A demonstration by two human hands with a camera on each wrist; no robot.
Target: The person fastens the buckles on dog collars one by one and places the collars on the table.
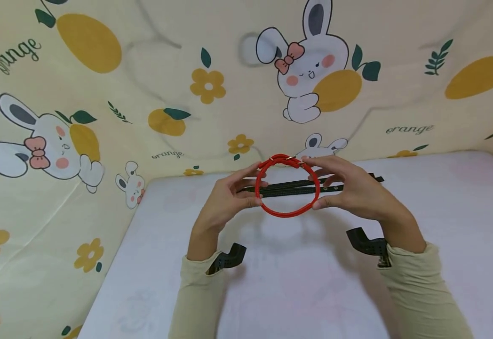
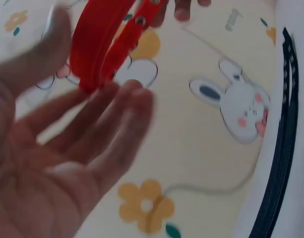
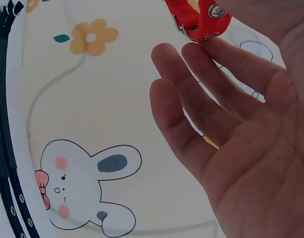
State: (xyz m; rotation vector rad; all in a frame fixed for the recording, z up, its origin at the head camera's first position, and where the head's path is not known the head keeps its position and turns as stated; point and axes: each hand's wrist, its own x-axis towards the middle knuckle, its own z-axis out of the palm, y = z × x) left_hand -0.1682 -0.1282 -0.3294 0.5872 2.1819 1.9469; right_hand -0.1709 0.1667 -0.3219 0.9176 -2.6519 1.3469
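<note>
A red buckled collar (image 1: pixel 287 214), closed into a ring, is held up between both hands above the table. My left hand (image 1: pixel 229 193) pinches its left side between thumb and fingertips. On the opposite side my right hand (image 1: pixel 354 190) pinches it the same way, near the metal buckle. Metal-rimmed holes line the red band (image 2: pixel 94 44) in the left wrist view. In the right wrist view, the buckle end (image 3: pixel 211 22) rests at the fingertips. Behind the ring, black straps (image 1: pixel 289 189) with eyelets lie across the table, partly hidden by the hands.
The white tabletop (image 1: pixel 297 282) spreads beneath both forearms. Beyond its far edge hangs a cream cloth (image 1: pixel 229 37) printed with rabbits, oranges and flowers. Black curved mounts (image 1: pixel 231 256) stick out from the sleeve cuffs.
</note>
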